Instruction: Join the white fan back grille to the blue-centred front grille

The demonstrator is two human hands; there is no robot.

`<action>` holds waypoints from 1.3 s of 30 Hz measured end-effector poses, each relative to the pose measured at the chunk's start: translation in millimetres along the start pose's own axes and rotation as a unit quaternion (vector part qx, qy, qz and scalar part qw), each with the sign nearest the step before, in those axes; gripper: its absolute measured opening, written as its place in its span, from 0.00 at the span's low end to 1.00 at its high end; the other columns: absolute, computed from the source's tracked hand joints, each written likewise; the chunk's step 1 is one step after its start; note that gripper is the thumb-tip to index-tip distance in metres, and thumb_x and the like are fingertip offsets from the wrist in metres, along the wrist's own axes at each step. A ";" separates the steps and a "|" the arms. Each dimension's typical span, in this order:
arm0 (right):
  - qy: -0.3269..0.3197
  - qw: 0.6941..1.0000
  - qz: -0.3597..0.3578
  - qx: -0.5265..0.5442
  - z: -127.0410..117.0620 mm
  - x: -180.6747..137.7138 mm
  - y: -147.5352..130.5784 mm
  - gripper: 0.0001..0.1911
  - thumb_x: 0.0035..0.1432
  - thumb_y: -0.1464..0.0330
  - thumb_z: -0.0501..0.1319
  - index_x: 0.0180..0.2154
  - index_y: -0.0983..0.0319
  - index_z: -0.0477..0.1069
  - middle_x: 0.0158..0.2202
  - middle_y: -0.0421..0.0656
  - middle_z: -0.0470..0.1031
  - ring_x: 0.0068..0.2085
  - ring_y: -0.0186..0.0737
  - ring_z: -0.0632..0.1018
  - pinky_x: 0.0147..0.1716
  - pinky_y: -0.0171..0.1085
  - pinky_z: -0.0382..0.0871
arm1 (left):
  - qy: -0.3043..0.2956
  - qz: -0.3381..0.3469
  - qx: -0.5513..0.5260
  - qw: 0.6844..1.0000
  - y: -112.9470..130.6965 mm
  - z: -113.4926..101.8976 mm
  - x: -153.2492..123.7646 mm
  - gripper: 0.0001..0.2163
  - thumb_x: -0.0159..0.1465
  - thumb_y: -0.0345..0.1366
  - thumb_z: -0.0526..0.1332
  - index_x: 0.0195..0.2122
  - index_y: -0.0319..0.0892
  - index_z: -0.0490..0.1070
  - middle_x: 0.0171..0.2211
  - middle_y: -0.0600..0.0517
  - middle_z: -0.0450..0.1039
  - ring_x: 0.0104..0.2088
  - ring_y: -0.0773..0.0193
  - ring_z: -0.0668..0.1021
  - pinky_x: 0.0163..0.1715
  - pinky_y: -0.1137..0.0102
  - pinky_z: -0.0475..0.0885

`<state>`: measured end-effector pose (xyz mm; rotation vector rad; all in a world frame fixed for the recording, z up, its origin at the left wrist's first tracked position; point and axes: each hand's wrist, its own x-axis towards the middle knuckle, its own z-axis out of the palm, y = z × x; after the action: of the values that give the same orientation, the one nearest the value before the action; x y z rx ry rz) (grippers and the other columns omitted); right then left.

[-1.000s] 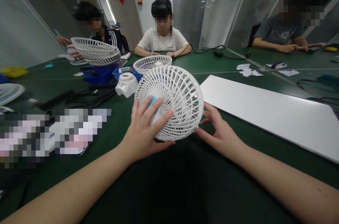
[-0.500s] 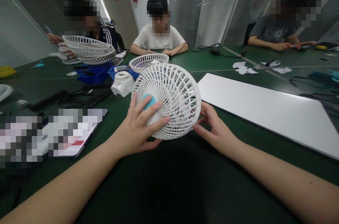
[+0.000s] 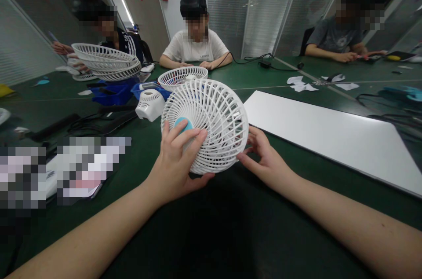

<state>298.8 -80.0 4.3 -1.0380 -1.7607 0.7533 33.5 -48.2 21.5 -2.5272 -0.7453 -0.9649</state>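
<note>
A round white fan guard [image 3: 217, 120] with spiral ribs and a light blue centre cap [image 3: 183, 125] is held up before me, its face tilted to the left. My left hand [image 3: 180, 156] lies across its front lower left, fingers over the ribs and by the cap, thumb under the rim. With its fingers behind the right rim and its thumb at the lower edge, my right hand [image 3: 262, 153] grips the other side. More white ribbed parts show through the guard, but I cannot make them out clearly. Just behind to the left is a white vented fan base [image 3: 150, 105].
Another white guard [image 3: 183, 77] lies behind, near blue bins [image 3: 114, 92]. A white panel [image 3: 329, 138] spans the right side. Black cables [image 3: 85, 122] and blurred sheets [image 3: 85, 164] are on the left. Paper scraps [image 3: 301, 84] lie farther back. Several people sit across the green table.
My left hand's fingers have drawn closer together, and its thumb has slid right along the guard's lower rim. The whole view has shifted slightly; the right hand keeps its grip.
</note>
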 end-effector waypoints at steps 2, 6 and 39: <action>-0.003 1.000 -0.001 -0.001 0.1 -0.2 -0.3 0.35 0.62 0.61 0.64 0.64 0.56 0.50 0.62 0.55 0.66 0.57 0.49 0.75 0.43 0.44 0.77 | 0.001 0.003 0.000 1.000 2.1 1.8 0.2 0.47 0.58 0.45 0.68 0.73 0.45 0.42 0.59 0.40 0.59 0.67 0.36 0.58 0.68 0.35 0.47; -0.014 1.000 -0.008 -0.003 -0.3 -0.6 0.6 0.39 0.60 0.61 0.66 0.66 0.56 0.48 0.63 0.55 0.65 0.59 0.51 0.74 0.45 0.45 0.77 | -0.005 0.037 -0.010 0.999 -6.1 -0.2 -1.8 0.47 0.57 0.41 0.67 0.73 0.46 0.41 0.59 0.41 0.60 0.67 0.36 0.59 0.67 0.34 0.47; -0.015 1.000 -0.003 -0.025 -3.2 1.7 1.9 0.30 0.62 0.59 0.65 0.62 0.56 0.62 0.60 0.51 0.69 0.54 0.48 0.76 0.48 0.47 0.77 | 0.030 0.013 -0.032 0.999 2.6 3.6 -0.5 0.41 0.56 0.39 0.67 0.69 0.38 0.51 0.60 0.37 0.60 0.66 0.41 0.61 0.69 0.38 0.48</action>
<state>302.0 -77.5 4.6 -1.0586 -1.8166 0.7280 36.5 -48.8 18.3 -2.5430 -0.6733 -1.0679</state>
